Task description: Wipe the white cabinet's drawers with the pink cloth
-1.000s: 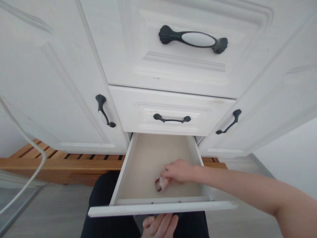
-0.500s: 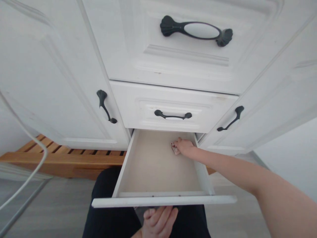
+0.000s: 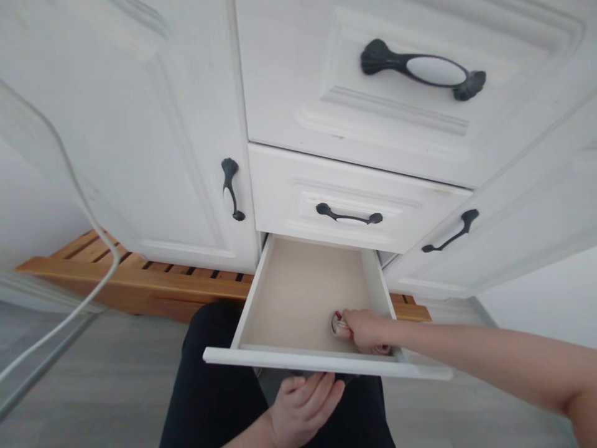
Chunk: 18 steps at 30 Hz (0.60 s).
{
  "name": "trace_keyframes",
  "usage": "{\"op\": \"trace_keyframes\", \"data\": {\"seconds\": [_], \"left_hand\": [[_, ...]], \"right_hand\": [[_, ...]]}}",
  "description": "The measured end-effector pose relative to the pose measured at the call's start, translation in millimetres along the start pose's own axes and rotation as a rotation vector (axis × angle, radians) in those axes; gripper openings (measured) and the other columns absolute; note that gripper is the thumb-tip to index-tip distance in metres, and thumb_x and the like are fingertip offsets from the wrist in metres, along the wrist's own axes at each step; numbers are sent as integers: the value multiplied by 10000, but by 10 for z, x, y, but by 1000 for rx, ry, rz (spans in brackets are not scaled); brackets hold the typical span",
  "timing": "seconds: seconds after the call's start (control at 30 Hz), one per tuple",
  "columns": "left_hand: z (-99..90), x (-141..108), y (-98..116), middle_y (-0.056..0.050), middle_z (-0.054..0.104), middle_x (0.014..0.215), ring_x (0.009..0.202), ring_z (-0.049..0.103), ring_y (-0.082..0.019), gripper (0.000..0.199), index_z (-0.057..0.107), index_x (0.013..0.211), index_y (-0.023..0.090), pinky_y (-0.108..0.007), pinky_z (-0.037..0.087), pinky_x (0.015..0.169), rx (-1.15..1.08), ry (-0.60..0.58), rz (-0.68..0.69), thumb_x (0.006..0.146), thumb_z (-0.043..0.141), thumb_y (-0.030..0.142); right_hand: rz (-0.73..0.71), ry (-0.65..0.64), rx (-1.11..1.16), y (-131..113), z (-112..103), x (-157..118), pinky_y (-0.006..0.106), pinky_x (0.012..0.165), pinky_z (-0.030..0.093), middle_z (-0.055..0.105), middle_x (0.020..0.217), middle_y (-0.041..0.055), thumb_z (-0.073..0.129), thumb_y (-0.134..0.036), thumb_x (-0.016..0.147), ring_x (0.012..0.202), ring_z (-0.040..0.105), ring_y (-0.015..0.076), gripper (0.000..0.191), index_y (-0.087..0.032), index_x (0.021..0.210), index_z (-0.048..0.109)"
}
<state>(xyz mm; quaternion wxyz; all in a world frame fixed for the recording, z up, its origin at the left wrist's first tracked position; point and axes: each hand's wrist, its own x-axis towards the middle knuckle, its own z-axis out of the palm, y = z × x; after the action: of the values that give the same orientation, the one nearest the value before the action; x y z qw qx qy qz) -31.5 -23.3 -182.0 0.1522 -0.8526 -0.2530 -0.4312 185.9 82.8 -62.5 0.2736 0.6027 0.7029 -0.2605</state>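
Note:
A white drawer (image 3: 336,362) is pulled out of the cabinet, its pale inner bottom exposed. Inside it, near the front right corner, my right hand (image 3: 368,330) is closed on a crumpled cloth (image 3: 342,326), whitish with red parts, pressed to the drawer bottom. More of the cloth shows under the wrist by the front panel. My left hand (image 3: 303,407) is below the top edge of the drawer front, fingers curled against its outer side. The handle there is mostly hidden from this angle.
Above the drawer are closed white drawers with dark handles (image 3: 349,216), and cabinet doors (image 3: 200,186) flank them. A slatted wooden platform (image 3: 140,277) lies under the cabinet. My dark-clad knees (image 3: 209,367) are below the drawer. A white cable (image 3: 100,230) hangs at left.
My right hand has moved the cloth from the back right of the drawer to its front right. The left hand stays at the drawer front. The view has shifted somewhat.

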Motion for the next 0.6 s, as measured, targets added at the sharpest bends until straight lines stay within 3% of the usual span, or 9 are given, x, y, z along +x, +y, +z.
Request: {"op": "trace_keyframes", "data": {"seconds": [0.17,0.23,0.33,0.43,0.6], "left_hand": [[55,-31,29,69,526,1499,1336,487,-123,378,710,1171,343,-349,226,1218,4,23,-22,878,550,167],[53,0,19,67,548,1480,1346,480,-128,346,717,1148,347,-356,216,1227,10,48,-18,886,560,186],[35,60,-11,66,581,1448,1342,483,-131,290,724,1123,349,-356,223,1226,14,73,-7,900,583,229],[27,98,-28,64,588,1440,1327,490,-120,289,719,1136,345,-355,213,1233,17,86,-7,900,600,228],[60,76,8,59,566,1465,1343,480,-126,299,719,1138,344,-374,198,1243,15,96,-27,898,591,220]], "right_hand": [[129,-68,159,-116,-151,165,320,633,503,690,816,70,679,-169,698,797,698,267,298,-182,986,603],[119,-123,268,-236,-207,228,271,553,472,601,663,0,660,-156,712,641,645,196,157,-190,833,565],[76,-203,454,-488,-276,338,194,450,400,462,548,-67,602,-95,731,471,505,97,160,-192,710,476],[61,-225,622,-802,-327,483,174,411,392,421,548,-88,576,-66,759,437,455,74,184,-194,745,445],[11,-205,850,-1348,-400,750,215,470,483,489,665,-75,599,-122,868,526,520,87,154,-173,983,510]]}}
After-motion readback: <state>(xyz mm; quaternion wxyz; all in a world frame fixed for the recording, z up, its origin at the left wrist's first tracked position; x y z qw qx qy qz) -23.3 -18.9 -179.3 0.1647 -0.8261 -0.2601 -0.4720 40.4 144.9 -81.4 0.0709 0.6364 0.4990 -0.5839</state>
